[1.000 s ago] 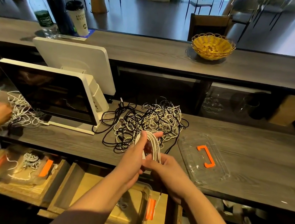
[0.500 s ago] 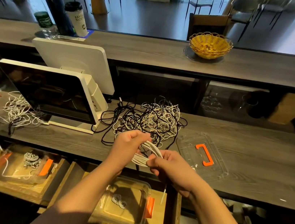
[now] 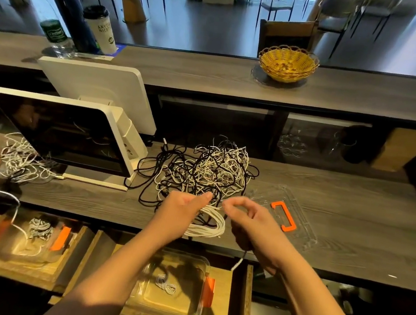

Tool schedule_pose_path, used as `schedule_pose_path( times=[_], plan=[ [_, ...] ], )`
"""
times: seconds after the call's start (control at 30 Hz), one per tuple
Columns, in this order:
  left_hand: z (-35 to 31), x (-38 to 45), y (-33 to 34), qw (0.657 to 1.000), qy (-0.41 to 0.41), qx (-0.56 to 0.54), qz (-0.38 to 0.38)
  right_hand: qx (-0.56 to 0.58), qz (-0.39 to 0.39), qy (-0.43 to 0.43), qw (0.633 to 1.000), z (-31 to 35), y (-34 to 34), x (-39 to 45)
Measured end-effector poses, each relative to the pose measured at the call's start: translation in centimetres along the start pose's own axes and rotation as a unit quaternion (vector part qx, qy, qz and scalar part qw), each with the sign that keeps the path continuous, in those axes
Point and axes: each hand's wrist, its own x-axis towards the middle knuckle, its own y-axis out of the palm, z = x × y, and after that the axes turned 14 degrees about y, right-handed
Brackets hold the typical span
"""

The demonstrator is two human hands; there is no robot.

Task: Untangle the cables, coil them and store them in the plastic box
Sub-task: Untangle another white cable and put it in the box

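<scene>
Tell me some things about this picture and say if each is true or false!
1. The left hand holds a bundle of white cable. True.
2. The clear lid with the orange handle is on the box. False: it lies on the counter, right of the hands.
3. The yellow basket sits on the upper shelf. True.
4. The cable pile is all white. False: black and white cables are mixed.
5. The plastic box in the drawer is full. False: only a small coil lies inside.
</scene>
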Motion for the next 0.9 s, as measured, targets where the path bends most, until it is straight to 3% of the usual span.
schedule_pose_path(
  times=[0.1,0.17,0.3,0.4,0.67,0.8,0.83,0.87,0.9],
  plan=[
    [-0.1,-0.3,0.0,0.99,-0.082,-0.116,0.007,0.082,-0.022,-0.033,0.996,-0.5,0.0,0.6],
    [-0.2,-0.2,0.2,0.969,-0.143,-0.194,-0.056,0.048,0.006,-0.078,0.996,-0.8,0.7,0.6],
    [-0.4,0.4,1.0,0.95,-0.173,-0.168,-0.198,0.024,0.076,-0.099,0.992,-1.5,3.4,0.1],
    [-0.7,0.8,1.3,0.954,-0.152,-0.132,-0.221,0.047,0.067,-0.114,0.99,-1.5,4.9,0.2],
    [0.4,1.5,-0.1,0.987,-0.035,0.018,-0.155,-0.145,-0.066,-0.243,0.957,-1.0,5.8,0.8],
    [0.5,1.5,-0.5,0.993,-0.041,0.096,-0.062,-0.341,-0.243,-0.363,0.832,-0.3,6.4,1.5],
    [0.4,1.4,-0.6,0.989,-0.039,0.142,-0.025,-0.357,-0.264,-0.363,0.819,-0.1,6.3,1.8],
    [0.1,1.3,-0.7,0.981,-0.033,0.19,0.009,-0.349,-0.264,-0.345,0.83,0.3,6.2,2.0],
    [0.0,1.1,-0.8,0.975,-0.026,0.219,0.034,-0.311,-0.237,-0.306,0.868,0.8,5.9,2.1]
  ],
)
